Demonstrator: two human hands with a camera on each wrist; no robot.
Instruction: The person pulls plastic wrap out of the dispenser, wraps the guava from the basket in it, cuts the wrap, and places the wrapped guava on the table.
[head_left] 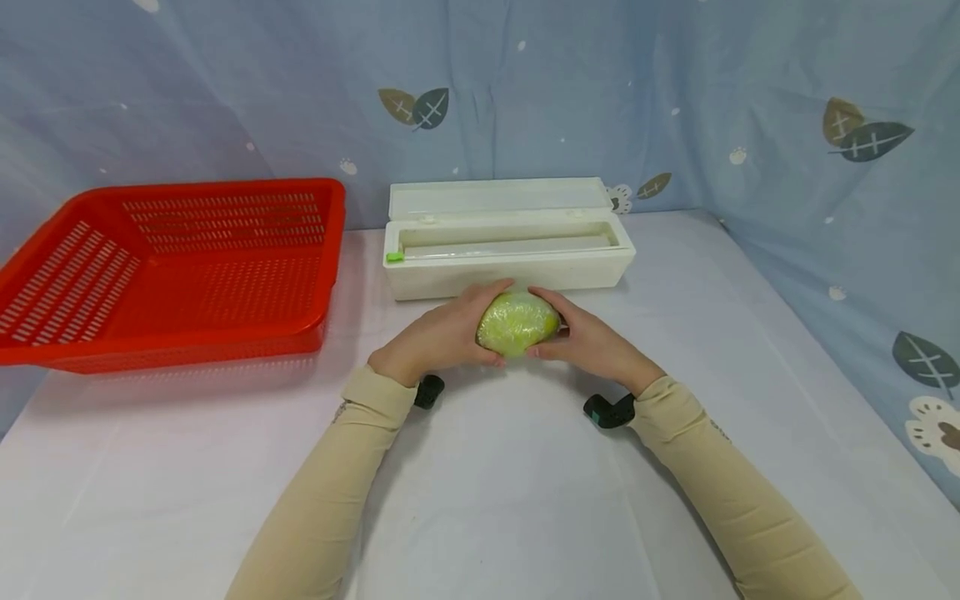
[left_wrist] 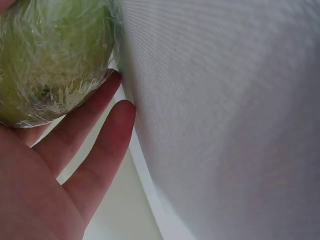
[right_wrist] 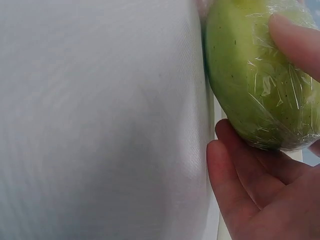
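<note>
A yellow-green fruit (head_left: 517,323) wrapped in clear cling film sits low at the table, between both hands. My left hand (head_left: 456,332) holds its left side, thumb at the front and fingers behind. On the opposite side my right hand (head_left: 596,343) grips it in the same way. In the left wrist view, wrinkled film covers the end of the fruit (left_wrist: 50,65) above the lower fingers. The right wrist view shows the thumb pressed on the film of the fruit (right_wrist: 240,75), with fingertips beside the white cloth. The kind of fruit is unclear.
Just behind the hands stands a white cling film box (head_left: 510,275), its lid raised, with a roll inside and a green slider (head_left: 394,257) at its left end. A red plastic basket (head_left: 318,325) is at the left. White cloth (head_left: 510,500) covers the table.
</note>
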